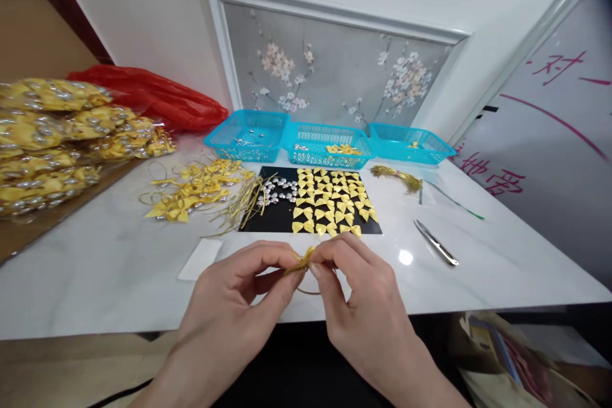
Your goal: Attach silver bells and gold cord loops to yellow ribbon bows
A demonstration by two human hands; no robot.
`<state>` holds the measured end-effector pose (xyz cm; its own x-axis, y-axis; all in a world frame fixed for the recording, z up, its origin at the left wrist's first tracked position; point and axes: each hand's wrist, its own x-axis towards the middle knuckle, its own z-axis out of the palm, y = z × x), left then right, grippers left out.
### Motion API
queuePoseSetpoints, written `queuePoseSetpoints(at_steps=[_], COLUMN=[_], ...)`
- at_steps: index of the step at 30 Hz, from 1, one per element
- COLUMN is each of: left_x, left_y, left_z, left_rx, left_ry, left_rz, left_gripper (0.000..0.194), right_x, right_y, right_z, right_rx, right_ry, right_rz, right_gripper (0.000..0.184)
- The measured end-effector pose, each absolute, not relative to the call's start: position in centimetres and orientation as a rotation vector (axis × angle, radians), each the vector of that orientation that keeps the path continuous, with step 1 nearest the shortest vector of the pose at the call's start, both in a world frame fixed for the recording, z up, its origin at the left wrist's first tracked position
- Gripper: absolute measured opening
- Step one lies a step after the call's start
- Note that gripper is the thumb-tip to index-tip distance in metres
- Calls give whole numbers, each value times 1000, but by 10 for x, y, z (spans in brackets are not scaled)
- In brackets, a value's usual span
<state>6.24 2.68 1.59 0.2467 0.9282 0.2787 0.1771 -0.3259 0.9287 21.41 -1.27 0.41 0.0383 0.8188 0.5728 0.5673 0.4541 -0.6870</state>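
Note:
My left hand (239,303) and my right hand (361,306) meet just above the table's front edge, thumbs and forefingers pinched on one small yellow ribbon bow (306,259). A thin gold cord loops below it between the hands. Most of the bow is hidden by my fingertips. Right behind the hands lies a black mat (277,222) with rows of yellow bows (325,204) on it. Silver beads (282,191) sit on the mat's left part, beside loose gold cords (243,204).
Three blue baskets (329,135) stand along the back. Finished-looking bows with cords (196,188) are heaped left, near bagged bows (52,140) and a red plastic bag (157,99). On the right lie a gold cord bundle (399,177) and metal snips (436,243). A white card (199,259) lies front left.

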Motion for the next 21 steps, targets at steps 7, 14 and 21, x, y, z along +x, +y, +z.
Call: queuePoseSetpoints(at_steps=[7,14,21], left_x=[63,57,55], left_y=[29,33,36], left_z=[18,14,15], left_rx=[1637,1634,1556], left_ry=[1075,1062,1082], left_rz=[1097,1045,1010], left_gripper=[12,8,5], right_x=[214,213,227], right_y=[-15,-13,-17], right_z=[3,1,11], right_rx=[-1246,-1232,-1195], right_ry=[-1648,-1640,-1584], right_rz=[318,322,280], right_gripper=[19,19,18])
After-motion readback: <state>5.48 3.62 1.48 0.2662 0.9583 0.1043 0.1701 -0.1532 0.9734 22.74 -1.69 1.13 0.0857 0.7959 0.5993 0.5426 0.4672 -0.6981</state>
